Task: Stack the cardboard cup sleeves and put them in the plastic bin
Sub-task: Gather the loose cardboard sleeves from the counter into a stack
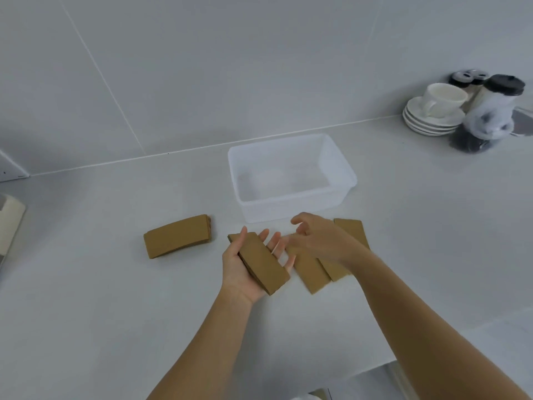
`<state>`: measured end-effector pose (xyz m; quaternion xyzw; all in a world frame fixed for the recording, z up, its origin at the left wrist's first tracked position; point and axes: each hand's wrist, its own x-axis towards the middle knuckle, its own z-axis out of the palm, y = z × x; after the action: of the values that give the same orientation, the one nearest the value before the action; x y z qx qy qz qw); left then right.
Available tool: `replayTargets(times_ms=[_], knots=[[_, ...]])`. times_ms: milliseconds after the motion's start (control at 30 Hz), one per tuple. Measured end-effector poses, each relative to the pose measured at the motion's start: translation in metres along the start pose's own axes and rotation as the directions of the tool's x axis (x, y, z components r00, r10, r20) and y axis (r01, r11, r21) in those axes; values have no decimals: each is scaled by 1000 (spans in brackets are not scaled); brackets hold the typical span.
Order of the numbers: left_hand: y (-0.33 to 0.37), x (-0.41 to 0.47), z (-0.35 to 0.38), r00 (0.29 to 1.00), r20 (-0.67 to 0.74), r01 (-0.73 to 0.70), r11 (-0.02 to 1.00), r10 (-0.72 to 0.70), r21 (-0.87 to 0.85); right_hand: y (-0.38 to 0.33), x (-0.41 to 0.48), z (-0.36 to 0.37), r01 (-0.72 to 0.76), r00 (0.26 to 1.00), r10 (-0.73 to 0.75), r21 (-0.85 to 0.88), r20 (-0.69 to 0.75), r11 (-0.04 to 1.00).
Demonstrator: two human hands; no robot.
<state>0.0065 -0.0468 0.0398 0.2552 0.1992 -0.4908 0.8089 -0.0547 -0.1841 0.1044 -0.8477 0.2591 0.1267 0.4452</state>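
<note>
My left hand (pixel 245 269) lies palm up above the counter, and a small stack of brown cardboard sleeves (pixel 261 264) rests across it, held by the thumb. My right hand (pixel 320 236) hovers with fingers spread over several loose sleeves (pixel 313 271) lying fanned on the counter; it holds nothing. Another neat stack of sleeves (pixel 177 235) lies flat to the left. The clear plastic bin (pixel 341 171) stands empty just behind my hands.
At the back right are stacked white saucers with a cup (pixel 432 111) and a bag of dark cup lids (pixel 487 114). A cream-coloured object (pixel 10 223) sits at the left edge. The counter's front edge runs at the lower right.
</note>
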Motion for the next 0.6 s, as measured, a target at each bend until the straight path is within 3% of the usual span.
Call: replayTargets(times_ms=[167,333,600], knots=[[-8,5,0,1000,-21,6,1000,-5,25,41,4,4,-160,925,82,-184,-371,970],[-14,8,-1,999,-50,-2,999,4,37,75,6,28,-281,913,139,-344,-383,896],[-22,10,-3,997,-70,-19,1000,21,20,78,3,35,-235,904,4,-491,-427,839]])
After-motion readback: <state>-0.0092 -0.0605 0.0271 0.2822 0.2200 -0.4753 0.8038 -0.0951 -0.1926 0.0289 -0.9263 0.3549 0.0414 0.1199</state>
